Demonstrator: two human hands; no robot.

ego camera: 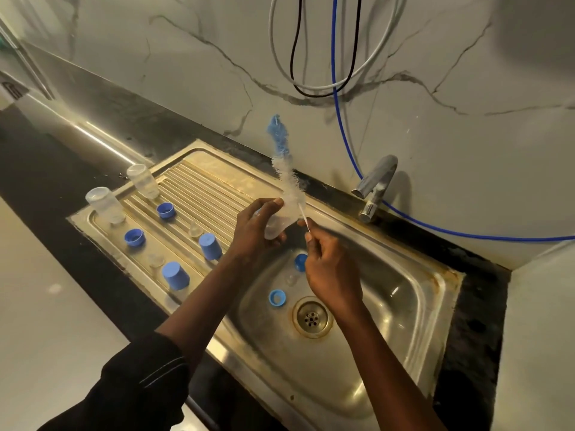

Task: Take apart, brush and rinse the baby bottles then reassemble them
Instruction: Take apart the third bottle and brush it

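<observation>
**Now: bottle and brush held over the sink**

You keep the work above the sink (pixel 404 306), likely so drips fall into the basin. Left of it, on the drainboard (pixel 199 181), two clear bottles (pixel 104 205) stand apparently mouth-down to drain, among blue caps (pixel 175 275). Your hands are close together. Your left hand (pixel 252 225) grips a clear bottle (pixel 277 223), and your right hand (pixel 329 269) pinches the wire stem of the brush (pixel 287 178), whose bristles point up outside that bottle. A blue ring (pixel 277 297) lies in the basin. No writing is legible.
</observation>
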